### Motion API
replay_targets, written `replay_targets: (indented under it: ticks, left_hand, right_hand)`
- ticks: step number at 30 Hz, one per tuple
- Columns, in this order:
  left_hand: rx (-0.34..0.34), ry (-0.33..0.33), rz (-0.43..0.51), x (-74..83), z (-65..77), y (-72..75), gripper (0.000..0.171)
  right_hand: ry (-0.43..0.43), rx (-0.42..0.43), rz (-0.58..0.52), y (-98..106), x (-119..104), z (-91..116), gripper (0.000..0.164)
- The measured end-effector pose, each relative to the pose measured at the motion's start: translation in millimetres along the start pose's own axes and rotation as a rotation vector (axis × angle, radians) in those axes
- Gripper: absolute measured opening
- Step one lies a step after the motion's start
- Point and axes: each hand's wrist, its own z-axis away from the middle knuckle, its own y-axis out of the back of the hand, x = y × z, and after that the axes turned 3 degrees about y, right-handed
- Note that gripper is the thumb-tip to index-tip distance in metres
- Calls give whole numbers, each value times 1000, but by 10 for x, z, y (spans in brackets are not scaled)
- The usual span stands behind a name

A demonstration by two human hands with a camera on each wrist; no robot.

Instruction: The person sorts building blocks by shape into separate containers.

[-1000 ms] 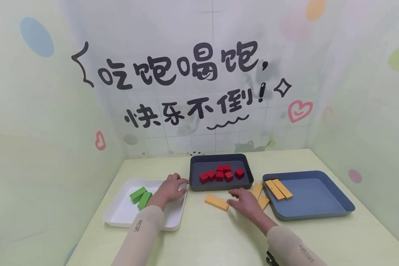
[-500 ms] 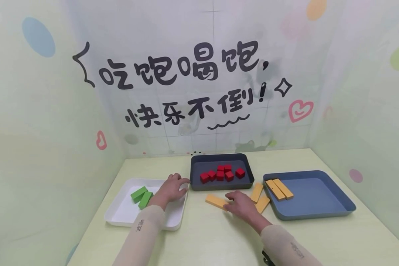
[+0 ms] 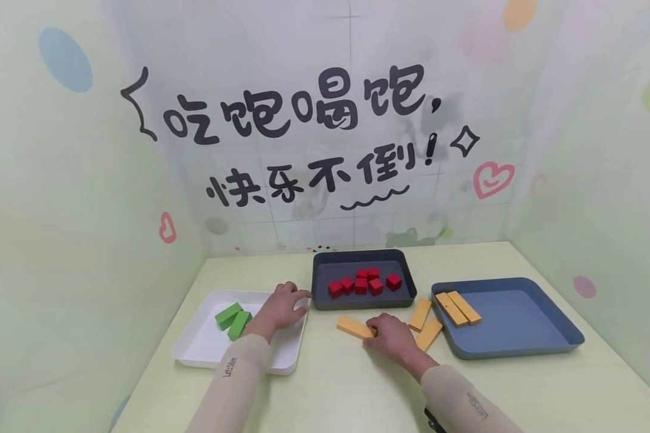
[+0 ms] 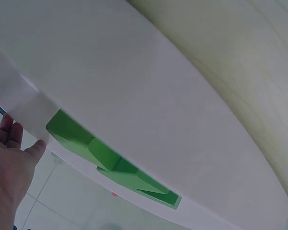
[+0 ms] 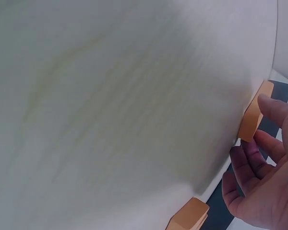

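Note:
In the head view my right hand (image 3: 392, 338) is at the right end of a yellow-orange wooden block (image 3: 353, 327) lying on the table. Thumb and index finger pinch that block (image 5: 256, 112) in the right wrist view, while the other fingers curl loosely beside it. Two more yellow-orange blocks (image 3: 420, 314) lie just right of this hand. My left hand (image 3: 279, 308) hovers at the right side of the white tray (image 3: 195, 347), fingers relaxed and holding nothing. Green blocks (image 3: 228, 316) lie in that tray; the left wrist view shows them beyond its wall.
A dark tray (image 3: 364, 304) with several red cubes (image 3: 376, 286) stands at the back middle. To the right is a blue tray (image 3: 525, 325) with two yellow-orange blocks (image 3: 451, 310) along its left side. Walls enclose the table (image 3: 336, 391) at the back and both sides.
My right hand has moved slightly left and down onto the end of the yellow-orange block, and its thumb and fingers have closed there. The left hand has stayed in place.

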Motion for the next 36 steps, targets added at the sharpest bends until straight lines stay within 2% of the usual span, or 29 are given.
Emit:
replay_targets:
  ticks: [5, 8, 12, 21, 32, 36]
  left_hand:
    - [-7, 9, 6, 9, 7, 14, 36]
    - [-17, 24, 7, 34, 17, 30, 36]
    - [-21, 27, 6, 72, 29, 57, 35]
    - [-12, 13, -2, 54, 20, 45, 35]
    - [-11, 21, -5, 66, 27, 50, 34]
    - [-12, 20, -3, 70, 32, 52, 34]
  right_hand:
    - [-48, -19, 42, -18, -11, -22, 19]
    - [-60, -29, 73, -23, -9, -28, 26]
    - [-63, -33, 84, -21, -18, -22, 27]
    - [-86, -34, 46, 12, -65, -3, 28]
    - [-87, 31, -25, 147, -70, 100, 29]
    - [-118, 46, -56, 193, -49, 159, 30]
